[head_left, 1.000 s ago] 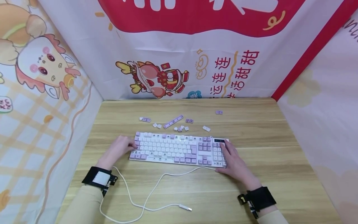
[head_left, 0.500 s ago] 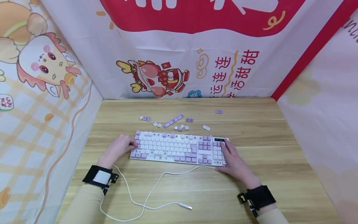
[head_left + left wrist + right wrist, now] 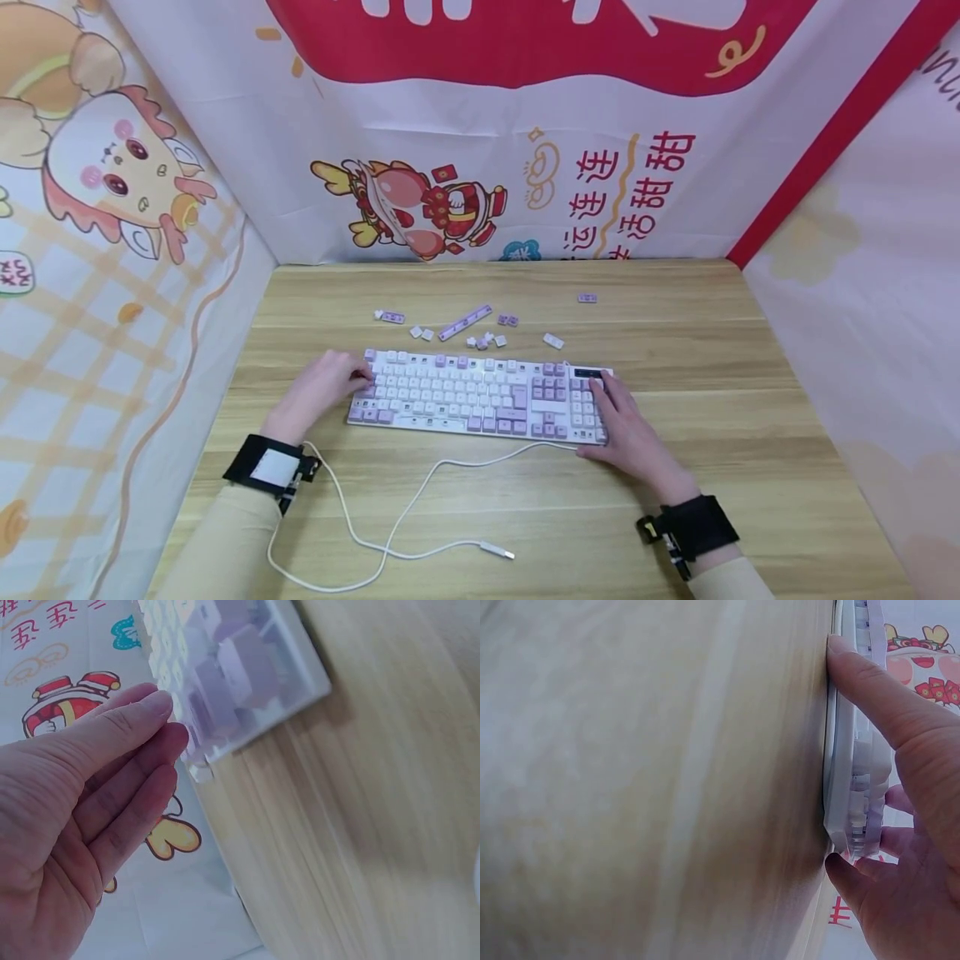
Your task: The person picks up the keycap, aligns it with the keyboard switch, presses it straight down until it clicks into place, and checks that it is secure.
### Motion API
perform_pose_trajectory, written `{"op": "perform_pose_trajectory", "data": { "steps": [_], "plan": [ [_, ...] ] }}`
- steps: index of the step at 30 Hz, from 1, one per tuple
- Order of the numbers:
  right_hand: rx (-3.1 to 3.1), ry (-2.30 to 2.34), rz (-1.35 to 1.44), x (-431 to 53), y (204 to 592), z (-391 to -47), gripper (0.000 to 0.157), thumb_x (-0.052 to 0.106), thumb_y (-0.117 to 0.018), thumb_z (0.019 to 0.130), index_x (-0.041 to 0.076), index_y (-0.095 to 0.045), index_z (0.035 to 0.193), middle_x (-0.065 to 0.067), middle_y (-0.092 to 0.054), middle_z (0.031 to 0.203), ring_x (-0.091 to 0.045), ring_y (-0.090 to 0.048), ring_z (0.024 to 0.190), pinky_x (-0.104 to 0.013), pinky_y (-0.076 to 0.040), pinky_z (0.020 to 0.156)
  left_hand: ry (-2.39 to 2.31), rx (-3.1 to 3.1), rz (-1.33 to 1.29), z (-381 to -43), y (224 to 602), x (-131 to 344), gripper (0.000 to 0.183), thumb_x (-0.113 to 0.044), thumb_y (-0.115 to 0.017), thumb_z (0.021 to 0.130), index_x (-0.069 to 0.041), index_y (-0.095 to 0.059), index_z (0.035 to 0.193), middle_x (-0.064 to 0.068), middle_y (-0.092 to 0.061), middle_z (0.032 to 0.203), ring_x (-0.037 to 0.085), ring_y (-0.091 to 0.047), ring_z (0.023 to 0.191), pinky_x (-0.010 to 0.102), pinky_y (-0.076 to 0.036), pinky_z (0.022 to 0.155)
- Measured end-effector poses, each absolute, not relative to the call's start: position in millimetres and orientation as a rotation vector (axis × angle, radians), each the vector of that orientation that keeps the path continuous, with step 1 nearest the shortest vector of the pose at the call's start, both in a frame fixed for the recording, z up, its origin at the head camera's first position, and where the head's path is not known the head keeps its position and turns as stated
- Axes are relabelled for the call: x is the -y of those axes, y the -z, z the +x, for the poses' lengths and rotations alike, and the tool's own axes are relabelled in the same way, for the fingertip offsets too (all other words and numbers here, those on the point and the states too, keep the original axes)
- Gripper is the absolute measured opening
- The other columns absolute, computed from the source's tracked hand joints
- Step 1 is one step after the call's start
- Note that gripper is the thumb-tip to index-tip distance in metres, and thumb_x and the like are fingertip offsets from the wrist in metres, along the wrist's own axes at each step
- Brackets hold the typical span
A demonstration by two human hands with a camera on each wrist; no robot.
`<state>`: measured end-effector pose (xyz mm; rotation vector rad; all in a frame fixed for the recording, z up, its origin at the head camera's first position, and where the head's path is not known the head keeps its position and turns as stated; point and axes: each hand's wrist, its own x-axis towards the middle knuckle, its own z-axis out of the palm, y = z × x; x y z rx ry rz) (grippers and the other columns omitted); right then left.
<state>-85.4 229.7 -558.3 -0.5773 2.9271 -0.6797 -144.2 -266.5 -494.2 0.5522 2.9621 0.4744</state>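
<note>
fingers of the left hand [image 3: 324, 388] bunch together, whether pinching, i cannot tell; the keyboard [image 3: 442, 391] lies at their tips, its other end clamped by the right hand [image 3: 628, 429]. holding that end steady while working keys [image 3: 248, 669] squarely seems wise.

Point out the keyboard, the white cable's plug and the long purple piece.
Keyboard [image 3: 478, 393], head view, on the middle of its keys
Plug [image 3: 494, 550], head view, on its white body
Long purple piece [image 3: 465, 323], head view, on its middle
</note>
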Motion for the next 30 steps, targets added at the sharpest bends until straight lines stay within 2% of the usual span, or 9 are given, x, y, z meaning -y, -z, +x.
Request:
{"op": "perform_pose_trajectory", "data": {
  "steps": [7, 13, 22, 30],
  "plan": [
    [-2.927, 0.683, -0.584, -230, 558, -86, 0.118, 0.046, -0.088, 0.070, 0.001, -0.022, 0.157, -0.026, -0.013, 0.164, -0.048, -0.014, 0.151, -0.059, -0.028, 0.119, -0.447, -2.959, 0.566, -155, 490, 246, 0.010, -0.012, -0.077, 0.087, -0.013, -0.078, 0.096, 0.006, -0.077, 0.097, 0.019, -0.071, 0.087, 0.038, -0.059, 0.079],
    [-2.931, 0.676, -0.582, -231, 559, -87, 0.118, 0.046, -0.088, 0.070, 0.000, -0.023, 0.156, -0.027, -0.014, 0.164, -0.049, -0.014, 0.151, -0.060, -0.028, 0.119, -0.516, -2.891, 0.528, -166, 483, 221, 0.014, -0.016, -0.074, 0.090, -0.014, -0.076, 0.104, 0.005, -0.076, 0.102, 0.020, -0.071, 0.094, 0.039, -0.059, 0.085],
    [-2.926, 0.671, -0.574, -231, 557, -87, 0.118, 0.046, -0.088, 0.070, 0.000, -0.023, 0.156, -0.026, -0.014, 0.164, -0.048, -0.014, 0.151, -0.059, -0.028, 0.120, -0.486, -2.889, 0.607, -187, 481, 182, 0.018, -0.018, -0.072, 0.092, -0.015, -0.075, 0.110, 0.003, -0.074, 0.106, 0.019, -0.069, 0.099, 0.037, -0.058, 0.089],
    [-2.926, 0.667, -0.573, -231, 559, -87, 0.118, 0.046, -0.088, 0.070, 0.001, -0.023, 0.157, -0.025, -0.013, 0.164, -0.047, -0.012, 0.152, -0.059, -0.027, 0.120, -0.486, -2.934, 0.654, -201, 486, 156, 0.016, -0.018, -0.072, 0.092, -0.016, -0.075, 0.108, 0.002, -0.073, 0.105, 0.019, -0.068, 0.097, 0.036, -0.057, 0.088]
  ]
}}
